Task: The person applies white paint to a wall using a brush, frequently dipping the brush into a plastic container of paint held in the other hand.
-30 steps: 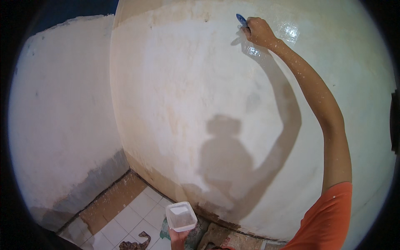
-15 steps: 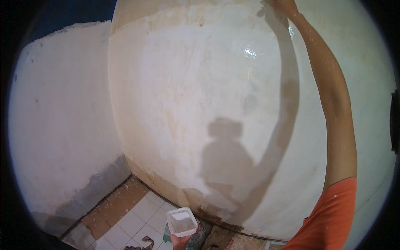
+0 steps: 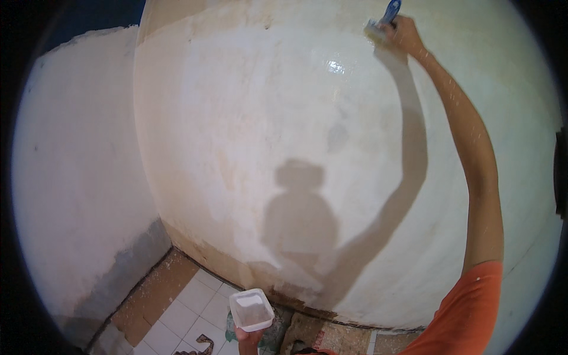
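High on the wall [image 3: 225, 118], my right hand [image 3: 404, 36] grips a paintbrush [image 3: 390, 13] with a blue handle. Its bristles lie against the whitish surface, and the arm is stretched up. A wet sheen shows on the wall left of and below the brush. Low in front of me, my left hand [image 3: 248, 336] holds up a white square plastic tub [image 3: 253, 325] from below and its near side. Some pale liquid appears to lie inside the tub. Most of the left fingers are hidden beneath it.
A second wall [image 3: 89, 148] meets this one at a corner on the left, with a dark blue patch on top and bare grey below. White floor tiles [image 3: 192, 313] and a brown strip [image 3: 155, 290] lie below. Stained sheeting [image 3: 331, 340] sits along the wall's foot.
My right hand has come down the wall, bringing the paintbrush into sight. The tub in my left hand appears slightly further left as the whole view has shifted.
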Available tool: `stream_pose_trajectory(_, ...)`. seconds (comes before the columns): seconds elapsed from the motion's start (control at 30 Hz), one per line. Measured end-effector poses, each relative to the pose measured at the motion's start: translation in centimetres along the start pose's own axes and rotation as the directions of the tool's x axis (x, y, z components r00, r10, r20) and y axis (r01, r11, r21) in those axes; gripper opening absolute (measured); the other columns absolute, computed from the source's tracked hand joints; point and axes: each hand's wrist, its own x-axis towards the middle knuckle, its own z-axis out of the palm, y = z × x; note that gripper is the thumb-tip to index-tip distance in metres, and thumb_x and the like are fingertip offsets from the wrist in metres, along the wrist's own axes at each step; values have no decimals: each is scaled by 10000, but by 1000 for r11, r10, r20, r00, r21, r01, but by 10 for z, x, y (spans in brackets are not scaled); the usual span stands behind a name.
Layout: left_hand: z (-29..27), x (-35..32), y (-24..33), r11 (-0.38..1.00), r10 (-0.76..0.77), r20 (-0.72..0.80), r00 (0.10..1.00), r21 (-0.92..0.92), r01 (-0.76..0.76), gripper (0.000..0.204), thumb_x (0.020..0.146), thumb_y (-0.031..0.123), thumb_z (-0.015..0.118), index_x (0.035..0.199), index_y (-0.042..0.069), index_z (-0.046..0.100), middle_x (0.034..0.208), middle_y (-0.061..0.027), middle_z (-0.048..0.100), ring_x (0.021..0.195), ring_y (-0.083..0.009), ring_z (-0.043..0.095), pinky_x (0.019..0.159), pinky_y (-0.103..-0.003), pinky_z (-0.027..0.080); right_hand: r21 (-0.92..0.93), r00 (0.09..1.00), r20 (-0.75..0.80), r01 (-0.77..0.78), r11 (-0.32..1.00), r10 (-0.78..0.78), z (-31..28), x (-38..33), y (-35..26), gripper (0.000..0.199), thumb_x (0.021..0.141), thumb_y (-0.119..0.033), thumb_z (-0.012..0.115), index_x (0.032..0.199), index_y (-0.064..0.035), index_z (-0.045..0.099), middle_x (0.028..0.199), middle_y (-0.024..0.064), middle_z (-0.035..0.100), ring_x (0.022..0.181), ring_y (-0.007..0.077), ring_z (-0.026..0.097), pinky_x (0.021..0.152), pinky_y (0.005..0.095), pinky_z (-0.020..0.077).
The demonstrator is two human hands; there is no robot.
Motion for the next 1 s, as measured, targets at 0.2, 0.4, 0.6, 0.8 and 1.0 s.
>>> stream_pose_trajectory(0.2, -24, 5, 7, 999, 39, 46, 998, 28, -40, 592, 908, 381, 540, 1419, 111, 409, 1386, -126, 489, 1237, -392, 494, 1017, -604, 399, -69, 965, -257, -73, 995, 53, -34, 73, 16, 335, 724, -308, 745, 645, -9, 614, 612, 200, 598, 578, 351, 604, 552, 436, 454)
stream_pose_trajectory(0.4, -12, 10, 6, 1000, -29, 74, 997, 6, 28, 587, 943, 490, 410, 1401, 123, 437, 1361, -105, 523, 1226, -376, 513, 981, -599, 434, -10, 949, -38, 313, 950, -314, 25, -20, -50, 155, 788, -97, 669, 880, 14, 614, 837, 193, 617, 760, 376, 615, 713, 438, 500)
stream_pose_trajectory(0.6, 11, -1, 14, 989, -125, -15, 992, -78, 123, 711, 796, 477, 613, 1367, 90, 442, 1228, -148, 583, 1021, -346, 592, 801, -510, 488, 267, 962, 263, 1, 964, -74, 9, -70, -82, 220, 828, -214, 641, 889, -16, 713, 833, 211, 661, 754, 358, 639, 722, 416, 506)
stream_pose_trajectory(0.8, -4, -14, 15, 988, -101, -145, 984, -131, 82, 848, 687, 412, 801, 1345, 34, 424, 1121, -193, 612, 791, -301, 639, 600, -402, 525, -77, 992, -93, -86, 993, 79, -41, -2, 40, 273, 810, -270, 674, 889, -9, 687, 850, 215, 671, 793, 376, 654, 732, 437, 512)
stream_pose_trajectory(1.0, 15, -25, 34, 995, -56, -145, 988, -96, 42, 728, 778, 424, 680, 1349, 42, 440, 1180, -193, 588, 885, -325, 614, 680, -449, 502, -234, 983, -131, -155, 960, 127, -20, 6, 31, 335, 866, -306, 639, 829, 26, 616, 838, 219, 641, 801, 396, 639, 710, 470, 501)
